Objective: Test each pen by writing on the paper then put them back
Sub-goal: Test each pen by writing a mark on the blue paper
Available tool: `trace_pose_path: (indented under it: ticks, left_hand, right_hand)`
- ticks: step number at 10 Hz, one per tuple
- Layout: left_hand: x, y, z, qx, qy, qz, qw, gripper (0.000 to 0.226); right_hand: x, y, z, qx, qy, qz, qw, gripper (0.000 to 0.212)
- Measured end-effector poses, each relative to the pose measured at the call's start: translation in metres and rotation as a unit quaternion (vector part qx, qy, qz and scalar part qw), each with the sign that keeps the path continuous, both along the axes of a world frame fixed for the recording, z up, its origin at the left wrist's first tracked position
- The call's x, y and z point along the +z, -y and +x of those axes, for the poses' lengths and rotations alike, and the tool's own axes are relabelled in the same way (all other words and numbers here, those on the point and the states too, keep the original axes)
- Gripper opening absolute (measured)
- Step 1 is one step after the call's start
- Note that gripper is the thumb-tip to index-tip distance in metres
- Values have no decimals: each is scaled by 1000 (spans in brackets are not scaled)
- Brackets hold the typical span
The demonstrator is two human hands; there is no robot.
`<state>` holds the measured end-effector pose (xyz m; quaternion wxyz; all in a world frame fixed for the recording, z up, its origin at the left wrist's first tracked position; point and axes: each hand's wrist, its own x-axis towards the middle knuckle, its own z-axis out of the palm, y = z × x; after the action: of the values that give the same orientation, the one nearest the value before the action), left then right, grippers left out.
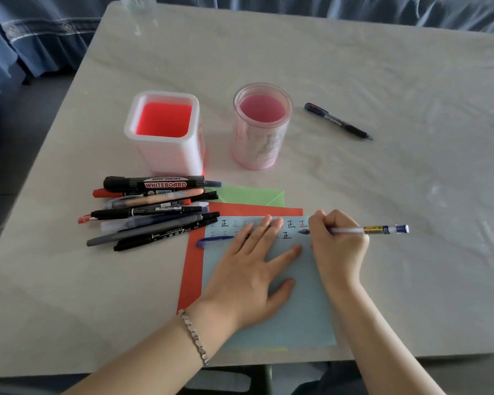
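Note:
My right hand (337, 246) grips a clear pen with a blue end (380, 230), its tip touching the light blue paper (297, 309) beside rows of written characters. My left hand (251, 266) lies flat on that paper, fingers spread, and partly covers the writing. A blue pen cap (213, 240) rests at the paper's left edge. A heap of several pens and markers (151, 212) lies to the left, a whiteboard marker on top. Both holders behind them, a square red one (166, 132) and a round pink one (261, 126), look empty.
A dark pen (338, 121) lies alone at the right of the round holder. Red paper (193, 269) and green paper (251, 196) stick out from under the blue sheet. A clear glass object (139, 7) stands at the table's far edge. Blue fabric hangs behind the table.

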<state>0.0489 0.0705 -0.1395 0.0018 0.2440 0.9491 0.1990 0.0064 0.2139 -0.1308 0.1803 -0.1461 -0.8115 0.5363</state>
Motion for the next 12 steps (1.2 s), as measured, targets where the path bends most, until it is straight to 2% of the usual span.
trace_pose_path:
  ticks: [3, 4, 5, 12]
  left_hand:
    - [1, 0, 0, 3, 2, -1, 1000, 47]
    - [2, 0, 0, 3, 6, -2, 1000, 47]
    - [3, 0, -1, 3, 8, -7, 1000, 47]
    - [2, 0, -2, 3, 11, -8, 1000, 47]
  right_hand:
    - [0, 2, 0, 7, -17, 29, 999, 45]
    - [1, 3, 1, 2, -19, 28, 999, 35]
    - [0, 1, -1, 1, -11, 20, 1000, 44]
    - [1, 0, -2, 2, 9, 10, 1000, 48]
